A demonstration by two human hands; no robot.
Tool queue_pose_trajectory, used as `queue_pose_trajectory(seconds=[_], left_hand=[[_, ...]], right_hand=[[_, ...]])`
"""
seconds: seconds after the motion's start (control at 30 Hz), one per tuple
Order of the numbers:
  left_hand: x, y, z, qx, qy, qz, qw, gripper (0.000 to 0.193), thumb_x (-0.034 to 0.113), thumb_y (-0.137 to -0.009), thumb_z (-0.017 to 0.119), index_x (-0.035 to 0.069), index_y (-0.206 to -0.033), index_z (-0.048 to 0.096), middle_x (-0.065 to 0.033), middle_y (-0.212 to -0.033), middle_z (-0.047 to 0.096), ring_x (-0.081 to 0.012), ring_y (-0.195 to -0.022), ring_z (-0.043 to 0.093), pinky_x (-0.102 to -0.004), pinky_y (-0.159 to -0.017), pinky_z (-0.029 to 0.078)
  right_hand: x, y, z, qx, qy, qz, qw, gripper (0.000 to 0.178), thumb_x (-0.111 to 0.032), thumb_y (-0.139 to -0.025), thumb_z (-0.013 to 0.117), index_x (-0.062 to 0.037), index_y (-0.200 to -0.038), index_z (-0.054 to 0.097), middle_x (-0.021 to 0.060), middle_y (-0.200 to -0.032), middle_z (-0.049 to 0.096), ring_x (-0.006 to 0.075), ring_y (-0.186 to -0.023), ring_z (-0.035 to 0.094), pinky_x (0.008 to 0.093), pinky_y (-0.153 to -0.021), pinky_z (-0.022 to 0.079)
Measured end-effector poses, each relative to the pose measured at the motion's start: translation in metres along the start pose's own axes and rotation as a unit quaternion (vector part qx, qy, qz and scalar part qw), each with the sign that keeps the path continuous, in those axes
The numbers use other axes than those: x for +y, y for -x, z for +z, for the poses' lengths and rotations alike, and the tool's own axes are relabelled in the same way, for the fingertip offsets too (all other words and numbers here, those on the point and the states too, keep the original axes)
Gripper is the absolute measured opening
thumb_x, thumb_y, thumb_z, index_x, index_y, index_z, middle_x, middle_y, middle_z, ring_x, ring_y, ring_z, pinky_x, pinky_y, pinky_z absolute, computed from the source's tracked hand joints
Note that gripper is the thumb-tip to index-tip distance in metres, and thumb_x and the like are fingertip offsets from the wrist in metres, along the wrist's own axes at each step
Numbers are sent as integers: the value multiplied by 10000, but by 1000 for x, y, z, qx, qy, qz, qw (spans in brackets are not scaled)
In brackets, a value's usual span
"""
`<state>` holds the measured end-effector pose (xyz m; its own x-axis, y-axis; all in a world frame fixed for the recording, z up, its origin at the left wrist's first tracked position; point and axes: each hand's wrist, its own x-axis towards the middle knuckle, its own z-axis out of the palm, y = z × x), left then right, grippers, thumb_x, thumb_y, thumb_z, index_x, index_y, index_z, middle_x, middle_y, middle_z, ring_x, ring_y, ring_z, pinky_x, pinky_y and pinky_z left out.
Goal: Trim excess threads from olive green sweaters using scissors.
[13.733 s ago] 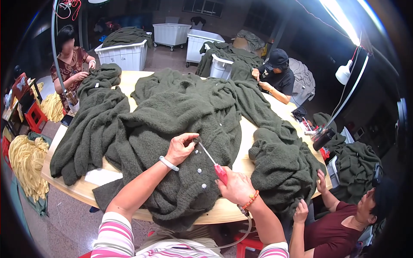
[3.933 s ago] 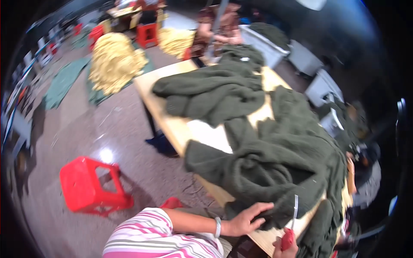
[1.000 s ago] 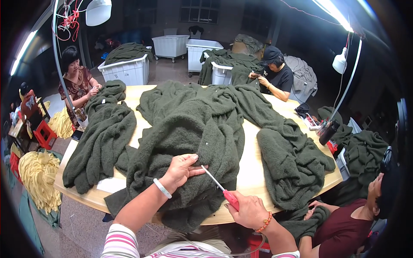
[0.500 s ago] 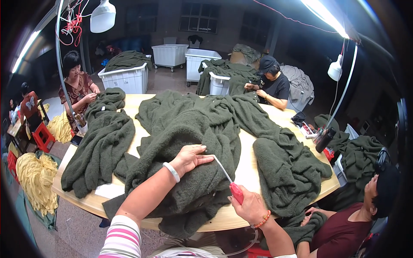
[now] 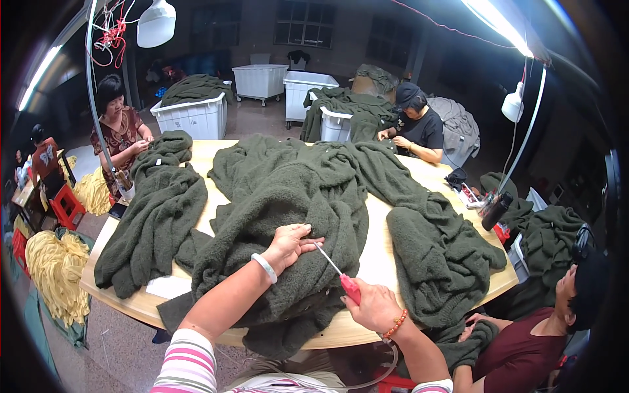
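A fuzzy dark green knit garment (image 5: 262,203) lies heaped on the table in front of me. My left hand (image 5: 286,247), with a white bangle at the wrist, rests on it with fingers drawn in on the fabric; exactly what they pinch is partly hidden. My right hand (image 5: 379,306), wearing an orange bead bracelet, is closed round the red handle of a tool with a slim metal shaft (image 5: 329,259). The shaft's tip meets the garment right beside my left fingertips. Clear tubing (image 5: 395,360) loops below my right wrist.
More green garments lie left (image 5: 154,219) and right (image 5: 442,262) on the wooden table (image 5: 377,262). Co-workers sit at the far left (image 5: 118,141), far right (image 5: 419,124) and near right (image 5: 524,354). White bins (image 5: 193,118) stand behind; a black bottle (image 5: 496,211) is at the right edge.
My right hand and the tool have shifted slightly left and up, with the tip lower against the fabric at my left fingers. My left hand has moved only slightly.
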<state>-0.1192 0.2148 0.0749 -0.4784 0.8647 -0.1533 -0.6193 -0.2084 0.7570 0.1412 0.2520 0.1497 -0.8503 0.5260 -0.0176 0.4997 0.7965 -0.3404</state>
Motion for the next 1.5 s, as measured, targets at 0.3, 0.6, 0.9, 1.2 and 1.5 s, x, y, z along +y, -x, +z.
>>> queue_pose_trajectory(seconds=[0.3, 0.6, 0.9, 1.2, 1.5], left_hand=[[0, 4, 0, -7, 20, -11, 1000, 164, 85, -975, 542, -72, -1023, 548, -190, -1083, 570, -456, -1034, 622, -495, -862, 588], [0, 13, 3, -19, 49, -36, 998, 229, 136, -993, 527, -76, -1081, 524, -226, -1173, 544, -475, -1067, 599, -518, -895, 569], [-7, 14, -3, -37, 59, -30, 997, 333, 189, -999, 528, -74, -1202, 506, -234, -1200, 568, -466, -1082, 601, -504, -891, 566], [-13, 15, -7, -44, 33, -12, 998, 280, 190, -995, 542, -57, -1127, 538, -194, -1172, 574, -425, -1008, 649, -450, -812, 596], [-14, 20, -4, 6, 40, -14, 999, 214, 155, -1015, 480, -41, -1085, 531, -216, -1185, 567, -444, -1050, 630, -483, -850, 580]], right_hand=[[-2, -1, -5, 7, 13, 16, 1000, 358, -315, -877, 635, -61, -1124, 586, 225, -861, 674, 429, -875, 645, 514, -834, 485], [-6, -3, -8, -8, 15, 21, 1000, 358, -315, -876, 635, -77, -1138, 586, 227, -871, 674, 427, -886, 646, 510, -828, 491], [-6, 0, -9, -2, 15, 34, 999, 346, -317, -880, 626, -78, -1126, 581, 229, -829, 670, 436, -842, 647, 515, -799, 495], [-6, 23, 4, -44, 33, -2, 998, 358, -331, -876, 626, -76, -1124, 593, 228, -817, 670, 438, -816, 647, 518, -793, 497], [-10, 8, -13, -62, 51, -1, 997, 317, -308, -890, 596, -76, -1103, 565, 224, -878, 680, 412, -879, 660, 513, -820, 498]])
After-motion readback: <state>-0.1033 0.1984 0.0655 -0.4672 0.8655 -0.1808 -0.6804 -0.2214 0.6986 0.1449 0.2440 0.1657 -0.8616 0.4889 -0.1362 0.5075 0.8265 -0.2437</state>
